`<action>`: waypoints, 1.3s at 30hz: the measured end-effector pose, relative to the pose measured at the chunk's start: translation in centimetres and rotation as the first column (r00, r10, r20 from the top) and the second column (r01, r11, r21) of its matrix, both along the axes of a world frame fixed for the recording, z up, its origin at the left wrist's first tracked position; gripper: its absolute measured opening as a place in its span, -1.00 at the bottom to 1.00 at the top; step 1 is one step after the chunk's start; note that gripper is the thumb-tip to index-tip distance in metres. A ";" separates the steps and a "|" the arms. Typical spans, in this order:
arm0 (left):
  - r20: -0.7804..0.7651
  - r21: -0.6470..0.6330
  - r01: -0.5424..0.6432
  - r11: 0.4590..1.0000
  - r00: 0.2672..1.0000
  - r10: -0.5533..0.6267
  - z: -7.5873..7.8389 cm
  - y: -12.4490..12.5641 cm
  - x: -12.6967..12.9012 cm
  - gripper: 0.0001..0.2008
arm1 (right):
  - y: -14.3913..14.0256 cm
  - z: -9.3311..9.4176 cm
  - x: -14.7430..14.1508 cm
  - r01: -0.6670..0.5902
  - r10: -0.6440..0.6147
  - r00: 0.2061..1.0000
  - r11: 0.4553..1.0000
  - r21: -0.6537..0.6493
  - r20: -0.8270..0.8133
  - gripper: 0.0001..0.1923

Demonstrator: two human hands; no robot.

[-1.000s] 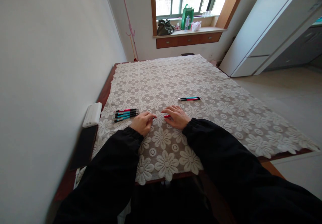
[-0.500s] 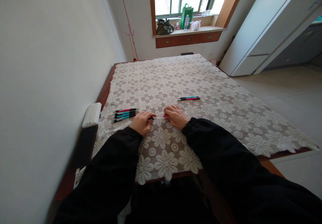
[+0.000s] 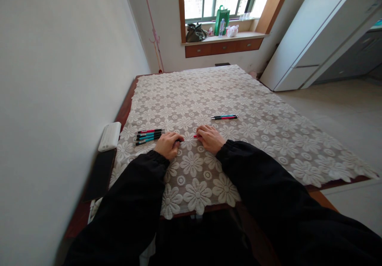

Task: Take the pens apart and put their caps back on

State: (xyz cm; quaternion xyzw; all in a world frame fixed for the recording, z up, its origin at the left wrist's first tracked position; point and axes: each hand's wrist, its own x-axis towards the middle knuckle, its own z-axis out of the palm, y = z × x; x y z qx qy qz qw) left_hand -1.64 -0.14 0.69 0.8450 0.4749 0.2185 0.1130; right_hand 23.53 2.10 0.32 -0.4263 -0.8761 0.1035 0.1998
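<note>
My left hand (image 3: 167,145) is closed, its fingertips pinching a small black pen part (image 3: 179,140) just above the tablecloth. From that part a thin pale rod, like a pen refill (image 3: 190,140), runs across towards my right hand (image 3: 210,139). This hand is also closed, round a red pen barrel (image 3: 195,136) of which only a short end shows; the rest is covered by the fingers. Several red, blue and black pens (image 3: 149,135) lie side by side left of my left hand. Beyond my right hand lie two more pens (image 3: 224,117), close together.
A flower-patterned lace tablecloth (image 3: 191,94) covers the table. Along the left edge, by the wall, are a white box-shaped device (image 3: 110,136) and a dark flat object (image 3: 100,174). Bags stand on the windowsill (image 3: 215,40); a white fridge (image 3: 310,39) is at the right.
My right hand has shifted very slightly to the right with the red barrel, and a little more of the thin rod shows. My left hand stays almost still.
</note>
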 end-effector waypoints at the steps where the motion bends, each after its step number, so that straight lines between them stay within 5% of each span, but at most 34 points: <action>1: 0.003 -0.001 0.004 1.000 1.000 -0.004 0.0 0.0 0.0 -0.73 | 0.0 0.0 0.0 0.000 0.000 1.000 1.000 0.000 -0.001 -0.91; 8: 0.029 -0.007 0.011 1.000 1.000 -0.010 -0.4 0.3 -0.3 -0.59 | 0.1 -0.2 0.1 0.035 -0.035 0.999 0.999 0.008 -0.007 -0.90; 25: -0.002 0.019 0.011 1.000 1.000 -0.011 -0.2 0.0 0.1 -0.89 | -0.1 0.2 0.1 -0.047 0.047 0.999 0.998 0.034 -0.009 -0.88; 31: 0.012 0.044 -0.048 0.998 0.999 0.048 -0.1 -0.1 0.0 -0.91 | -0.3 1.0 0.5 -0.080 0.071 0.991 0.994 0.076 0.115 -0.82; 39: 0.016 0.047 -0.059 0.997 0.998 0.058 0.4 -0.5 0.1 -0.86 | -0.1 0.3 0.4 -0.093 0.092 0.996 0.994 0.060 0.004 -0.93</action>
